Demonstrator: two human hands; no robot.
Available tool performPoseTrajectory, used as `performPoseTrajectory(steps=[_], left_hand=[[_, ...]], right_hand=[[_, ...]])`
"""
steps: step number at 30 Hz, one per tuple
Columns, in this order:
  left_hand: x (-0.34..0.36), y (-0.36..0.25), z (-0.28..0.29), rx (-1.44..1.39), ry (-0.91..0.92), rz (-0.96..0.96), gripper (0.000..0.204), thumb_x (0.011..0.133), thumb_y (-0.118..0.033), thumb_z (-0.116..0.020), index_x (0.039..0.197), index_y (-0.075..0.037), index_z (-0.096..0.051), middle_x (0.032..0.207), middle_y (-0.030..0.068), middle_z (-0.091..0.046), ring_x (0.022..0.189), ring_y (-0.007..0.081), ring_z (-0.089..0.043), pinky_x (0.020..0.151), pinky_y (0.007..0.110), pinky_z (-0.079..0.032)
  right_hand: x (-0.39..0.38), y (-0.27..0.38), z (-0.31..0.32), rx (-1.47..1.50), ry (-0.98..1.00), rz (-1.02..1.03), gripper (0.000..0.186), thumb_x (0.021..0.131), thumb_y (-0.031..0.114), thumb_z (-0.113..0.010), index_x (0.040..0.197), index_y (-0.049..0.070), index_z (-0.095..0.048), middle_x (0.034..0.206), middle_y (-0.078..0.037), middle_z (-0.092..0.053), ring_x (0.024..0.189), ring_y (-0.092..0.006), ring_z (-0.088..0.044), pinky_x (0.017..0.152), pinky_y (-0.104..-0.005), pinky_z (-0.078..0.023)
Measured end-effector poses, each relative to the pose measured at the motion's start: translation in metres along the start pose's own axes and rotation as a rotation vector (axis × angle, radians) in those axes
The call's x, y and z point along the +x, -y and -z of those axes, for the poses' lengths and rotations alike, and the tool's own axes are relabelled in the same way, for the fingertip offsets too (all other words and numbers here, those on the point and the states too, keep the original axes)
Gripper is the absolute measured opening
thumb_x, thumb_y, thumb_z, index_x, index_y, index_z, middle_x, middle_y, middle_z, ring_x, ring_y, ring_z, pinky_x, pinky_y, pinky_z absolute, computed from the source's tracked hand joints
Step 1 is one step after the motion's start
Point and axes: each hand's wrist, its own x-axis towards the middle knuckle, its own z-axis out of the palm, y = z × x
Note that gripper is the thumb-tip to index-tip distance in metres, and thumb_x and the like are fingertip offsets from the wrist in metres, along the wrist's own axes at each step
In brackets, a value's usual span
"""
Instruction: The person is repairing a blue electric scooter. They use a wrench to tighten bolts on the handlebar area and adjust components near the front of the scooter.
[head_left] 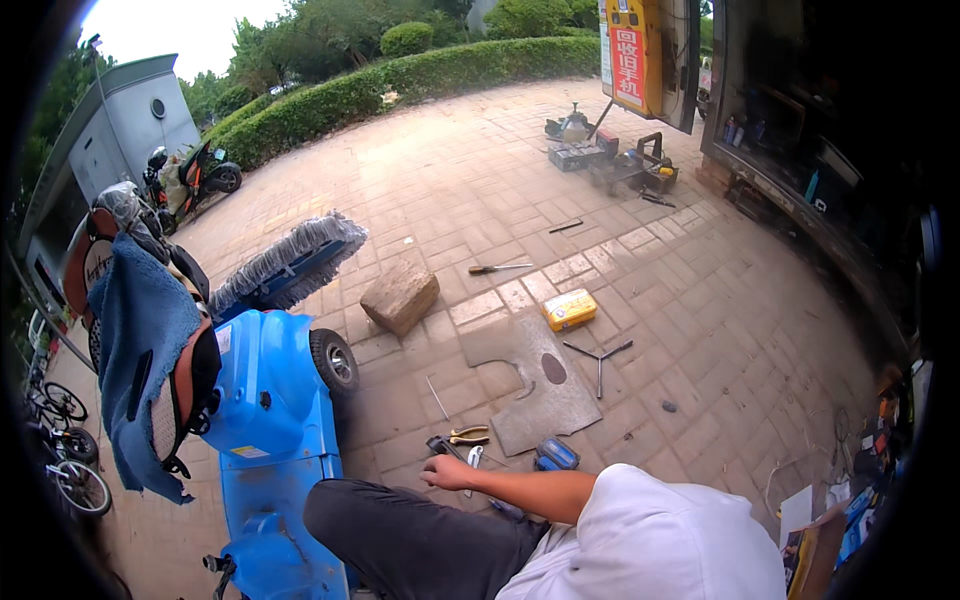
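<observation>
My right hand (447, 472) reaches past my dark-trousered knee, fingers curled in; whatever they hold, if anything, is hidden. My left hand is out of sight. Just beyond the right hand lie a black-headed tool (444, 446) of unclear kind, yellow-handled pliers (468, 435) and a silver hand tool (474, 457). A thin metal rod (438, 398) rests farther off. Beside my forearm sits a blue, dark-edged object (556, 455), its kind unclear. To the left stands a blue scooter-like vehicle (265, 390), with a small wheel (334, 361) and a blue cloth (145, 350) over its seat.
On the brick paving lie a worn grey mat (545, 420), three-armed wrench (600, 365), yellow packet (570, 310), screwdriver (500, 268) and brown block (400, 297). A grey fringed mop (290, 262) juts past the vehicle. Tool cases (640, 170) stand far right; clutter (850, 500) lines the right edge.
</observation>
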Motion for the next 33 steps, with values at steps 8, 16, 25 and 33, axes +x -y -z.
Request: performPoseTrajectory(steps=[8, 16, 25, 33], left_hand=[[0.003, -0.062, -0.028, 0.022, -0.260, -0.399, 0.028, 0.078, -0.021, -0.066, 0.095, 0.001, -0.065, 0.094, 0.0176, -0.065, 0.089, 0.0345, -0.060, 0.079, 0.041, -0.047], [-0.015, -0.105, -0.057, -0.147, -0.100, -0.659, 0.027, 0.081, -0.030, -0.063, 0.095, -0.007, -0.062, 0.088, 0.0102, -0.064, 0.084, 0.0267, -0.062, 0.075, 0.038, -0.048], [-0.004, -0.045, -0.052, -0.350, -0.032, -0.394, 0.029, 0.078, -0.030, -0.064, 0.093, -0.006, -0.061, 0.089, 0.0055, -0.058, 0.092, 0.0235, -0.054, 0.080, 0.038, -0.041], [0.026, -0.020, -0.039, -0.634, 0.347, -0.139, 0.028, 0.079, -0.026, -0.061, 0.099, -0.005, -0.062, 0.094, 0.0095, -0.060, 0.094, 0.0297, -0.056, 0.086, 0.044, -0.042]], right_hand=[[0.014, 0.218, 0.048, 0.343, -0.204, 0.302, 0.017, 0.089, 0.011, -0.058, 0.097, -0.002, -0.064, 0.081, -0.007, -0.066, 0.071, -0.0104, -0.060, 0.064, -0.0254, -0.049], [0.004, 0.399, -0.075, -0.143, 0.514, 1.158, 0.018, 0.079, 0.008, -0.066, 0.096, 0.004, -0.062, 0.081, -0.009, -0.062, 0.065, -0.0227, -0.061, 0.059, -0.0312, -0.048], [0.066, 0.330, -0.199, -0.477, 0.815, 0.910, 0.019, 0.074, 0.010, -0.071, 0.091, 0.006, -0.064, 0.073, -0.009, -0.062, 0.062, -0.0279, -0.060, 0.056, -0.0349, -0.049], [0.090, 0.312, -0.266, -0.429, 0.701, 0.526, 0.013, 0.079, 0.006, -0.066, 0.090, 0.000, -0.064, 0.073, -0.012, -0.063, 0.063, -0.0233, -0.062, 0.059, -0.0312, -0.049]])
